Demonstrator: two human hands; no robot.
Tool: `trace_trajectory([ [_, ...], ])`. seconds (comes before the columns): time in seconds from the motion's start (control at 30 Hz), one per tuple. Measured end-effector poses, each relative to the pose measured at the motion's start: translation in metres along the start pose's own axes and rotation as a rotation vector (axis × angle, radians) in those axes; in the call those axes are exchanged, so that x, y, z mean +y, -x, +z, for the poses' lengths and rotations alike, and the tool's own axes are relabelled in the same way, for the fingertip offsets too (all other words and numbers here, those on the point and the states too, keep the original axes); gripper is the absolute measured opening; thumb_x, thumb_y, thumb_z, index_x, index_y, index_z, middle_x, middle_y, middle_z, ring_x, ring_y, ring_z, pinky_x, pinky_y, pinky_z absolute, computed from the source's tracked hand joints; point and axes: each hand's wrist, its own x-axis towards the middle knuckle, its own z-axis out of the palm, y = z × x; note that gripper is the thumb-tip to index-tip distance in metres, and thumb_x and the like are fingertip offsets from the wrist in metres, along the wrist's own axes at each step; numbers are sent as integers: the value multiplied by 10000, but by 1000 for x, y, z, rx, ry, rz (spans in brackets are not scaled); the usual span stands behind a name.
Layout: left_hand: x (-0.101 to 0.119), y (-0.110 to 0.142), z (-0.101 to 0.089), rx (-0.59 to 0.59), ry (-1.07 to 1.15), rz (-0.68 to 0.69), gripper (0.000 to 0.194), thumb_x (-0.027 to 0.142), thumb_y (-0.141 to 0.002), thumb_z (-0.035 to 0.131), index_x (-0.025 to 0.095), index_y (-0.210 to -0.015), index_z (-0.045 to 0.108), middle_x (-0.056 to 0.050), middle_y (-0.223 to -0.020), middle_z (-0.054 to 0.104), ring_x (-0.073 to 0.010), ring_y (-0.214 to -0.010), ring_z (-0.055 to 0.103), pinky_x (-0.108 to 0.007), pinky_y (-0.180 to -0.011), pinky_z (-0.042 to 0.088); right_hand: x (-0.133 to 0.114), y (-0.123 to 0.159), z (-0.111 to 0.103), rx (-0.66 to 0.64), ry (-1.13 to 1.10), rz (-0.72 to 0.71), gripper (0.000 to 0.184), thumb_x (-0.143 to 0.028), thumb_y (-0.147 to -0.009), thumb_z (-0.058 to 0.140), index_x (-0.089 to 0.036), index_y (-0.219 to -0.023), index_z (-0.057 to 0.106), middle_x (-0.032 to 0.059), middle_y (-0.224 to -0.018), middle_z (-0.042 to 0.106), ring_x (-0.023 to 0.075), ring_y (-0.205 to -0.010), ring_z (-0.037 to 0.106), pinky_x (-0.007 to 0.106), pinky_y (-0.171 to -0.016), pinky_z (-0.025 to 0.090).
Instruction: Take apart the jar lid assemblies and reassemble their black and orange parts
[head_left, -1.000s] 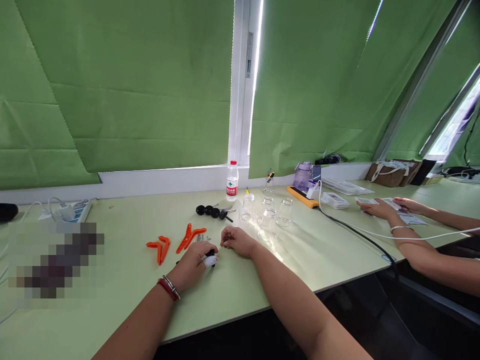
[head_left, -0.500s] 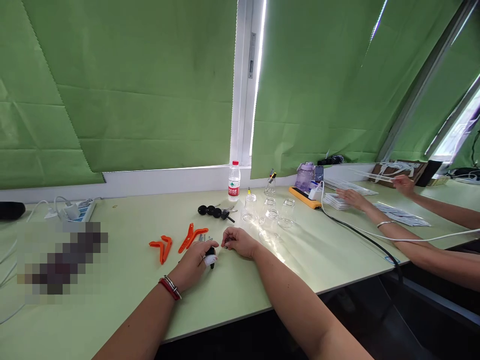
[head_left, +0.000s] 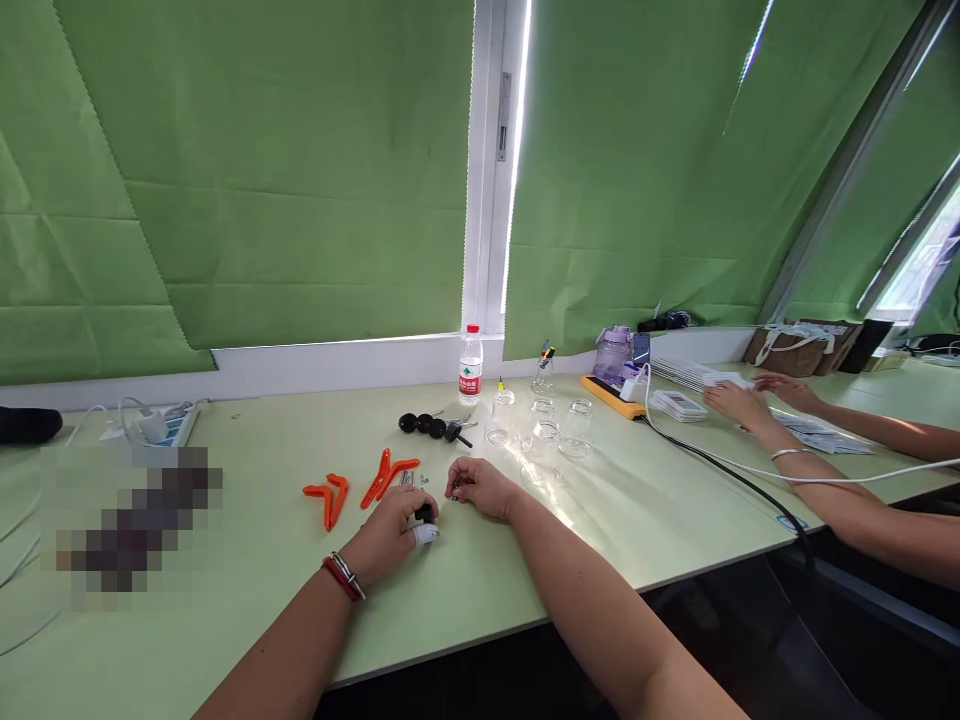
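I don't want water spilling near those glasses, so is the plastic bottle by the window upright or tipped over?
Upright: the bottle stands on the table, with its red cap at the top.

The water bottle (head_left: 471, 375) stands on the table (head_left: 262, 600), in front of the window frame (head_left: 489, 200). Before it, slightly left, lie the knobs (head_left: 436, 428); nearer the front and farther left, the screws (head_left: 407, 479), then the plastic pieces (head_left: 334, 505). A part (head_left: 425, 513) in the left hand (head_left: 386, 530) is before and left of it; the right hand (head_left: 484, 488) is straight before it. The glasses (head_left: 577, 432) stand right and forward of it; farther right lie the power strip (head_left: 615, 399), jug (head_left: 612, 355) and phone (head_left: 641, 348).
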Motion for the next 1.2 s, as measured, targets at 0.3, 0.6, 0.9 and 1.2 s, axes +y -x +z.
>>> trace_trajectory([
  [0.3, 1, -1, -1, -49, -30, -8, 46, 238, -770, 605, 205, -778, 637, -14, -807, 613, -199, -867, 524, -355, -806, 435, 4, -1, -1, 1, 3, -8, 168, -47, -650, 530, -178, -753, 547, 8, -736, 661, 95, -591, 504, 241, -604, 420],
  [0.6, -1, -1, 0, -65, -40, -28, 63, 265, -752, 612, 205, -740, 629, -6, -756, 616, -207, -830, 518, -346, -750, 434, 1, -1, -1, 4, -15, 9, 150, -62, -653, 539, -176, -750, 552, 6, -721, 658, 95, -593, 509, 240, -597, 423],
  [0.9, -2, 0, 1, -48, -17, -45, 76, 234, -738, 623, 213, -809, 641, -14, -806, 631, -219, -876, 531, -349, -754, 445, 5, -2, -2, -6, -22, -7, 136, -80, -662, 555, -177, -758, 553, 13, -737, 656, 99, -603, 509, 244, -599, 427],
  [1.2, -4, -1, 1, -8, -34, -20, 131, 189, -720, 608, 219, -848, 606, -17, -802, 617, -224, -853, 525, -356, -716, 455, 0, 0, -1, 7, -62, 10, 136, -96, -658, 569, -179, -765, 551, 8, -736, 656, 104, -616, 521, 248, -609, 426],
])
